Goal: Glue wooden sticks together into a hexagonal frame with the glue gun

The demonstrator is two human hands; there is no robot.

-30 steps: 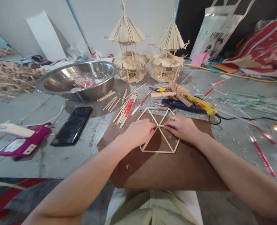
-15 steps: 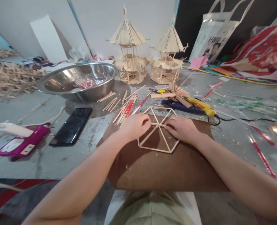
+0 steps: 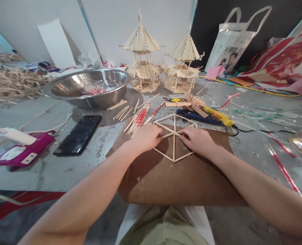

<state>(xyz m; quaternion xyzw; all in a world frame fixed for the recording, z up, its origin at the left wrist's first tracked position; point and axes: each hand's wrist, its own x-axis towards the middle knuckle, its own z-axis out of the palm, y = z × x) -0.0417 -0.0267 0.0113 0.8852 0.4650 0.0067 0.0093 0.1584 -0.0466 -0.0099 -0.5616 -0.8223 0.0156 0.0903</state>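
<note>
A hexagonal stick frame (image 3: 174, 148) with spokes meeting at its middle lies over a brown sheet (image 3: 161, 183). My left hand (image 3: 151, 136) is closed at the frame's left side, fingertips curled by a spoke. Across from it, my right hand (image 3: 195, 139) pinches at the right side, thumb and finger close to the centre joint. The hands cover parts of the left and right rim. Just beyond my left hand lies a bundle of thin sticks (image 3: 140, 117) with red wrapping.
Two stick pagodas (image 3: 143, 71) stand at the back, beside a steel basin (image 3: 110, 98). A black phone (image 3: 78, 135) and a purple device (image 3: 25, 149) lie left. A yellow-handled tool (image 3: 221, 115) with a cord lies right, near a folded paper fan (image 3: 191, 102).
The hexagonal frame has been turned between my hands, so a corner now points toward me where a flat side was. Both hands stay at its sides. The view has shifted slightly.
</note>
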